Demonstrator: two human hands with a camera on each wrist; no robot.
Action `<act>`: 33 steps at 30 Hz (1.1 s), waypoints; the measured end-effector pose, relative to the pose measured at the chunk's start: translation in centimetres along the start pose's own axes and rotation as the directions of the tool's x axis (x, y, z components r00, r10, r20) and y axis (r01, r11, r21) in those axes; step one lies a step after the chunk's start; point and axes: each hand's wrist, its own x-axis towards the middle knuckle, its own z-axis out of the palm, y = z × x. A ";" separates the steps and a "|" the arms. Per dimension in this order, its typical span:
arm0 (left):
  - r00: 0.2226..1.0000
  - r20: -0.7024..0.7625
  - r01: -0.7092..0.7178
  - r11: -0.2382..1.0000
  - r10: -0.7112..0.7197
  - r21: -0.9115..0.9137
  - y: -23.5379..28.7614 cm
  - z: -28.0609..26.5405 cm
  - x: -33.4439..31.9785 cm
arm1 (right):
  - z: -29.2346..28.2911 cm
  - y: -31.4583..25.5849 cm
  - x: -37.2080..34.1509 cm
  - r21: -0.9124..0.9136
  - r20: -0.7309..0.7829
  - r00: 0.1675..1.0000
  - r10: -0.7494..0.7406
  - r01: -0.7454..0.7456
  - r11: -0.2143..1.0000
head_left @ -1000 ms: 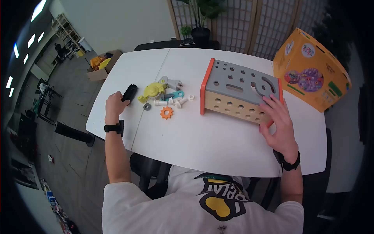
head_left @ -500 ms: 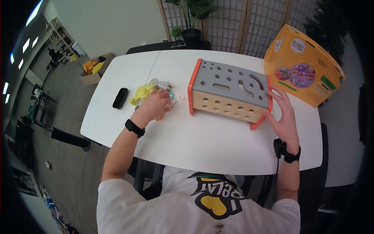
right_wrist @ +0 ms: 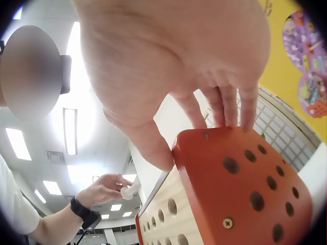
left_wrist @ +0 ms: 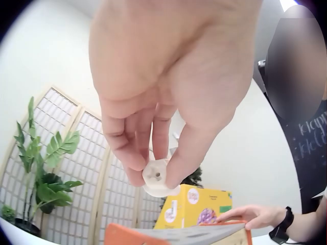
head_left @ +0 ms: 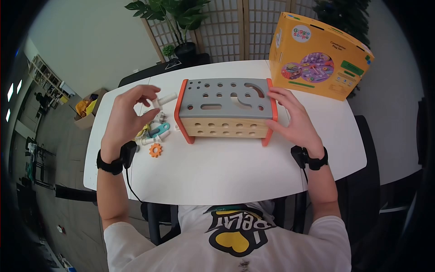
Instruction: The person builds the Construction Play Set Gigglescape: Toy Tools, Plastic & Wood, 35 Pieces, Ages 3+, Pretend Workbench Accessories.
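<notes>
A white toy bolt [head_left: 166, 99] is pinched between the thumb and fingers of my left hand [head_left: 128, 115], raised beside the left end of a wooden toy workbench box [head_left: 222, 100]. The left wrist view shows the end of the bolt [left_wrist: 156, 176] with a small hole in it. The box has a grey top with round holes and slots, and red-orange end panels [right_wrist: 240, 178]. My right hand [head_left: 297, 119] holds its right end, thumb at the front edge and fingers on the panel's upper edge.
Left of the box lie an orange gear [head_left: 155, 150], a teal slotted piece [head_left: 159, 130], more white bolts and yellow parts, partly behind my left hand. A yellow carton [head_left: 312, 59] stands at the back right of the white table [head_left: 217, 177].
My left hand went from a black object at the left to the pile of parts, then rose with a white bolt. My right hand stays at the box's right end. The head view has shifted.
</notes>
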 end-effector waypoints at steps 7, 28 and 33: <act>0.929 0.107 -0.348 0.935 0.354 -0.074 6.9 4.0 6.3 | -0.7 0.6 0.0 -0.004 0.020 0.999 -0.033 0.033 0.999; 0.827 0.299 -0.480 0.875 0.477 -0.069 11.0 11.5 12.2 | -1.0 1.2 -0.1 -0.013 0.045 0.997 -0.063 0.064 0.998; 0.813 0.307 -0.495 0.865 0.494 -0.081 10.8 12.1 12.5 | -1.1 0.8 -0.1 -0.015 0.054 0.998 -0.043 0.044 0.999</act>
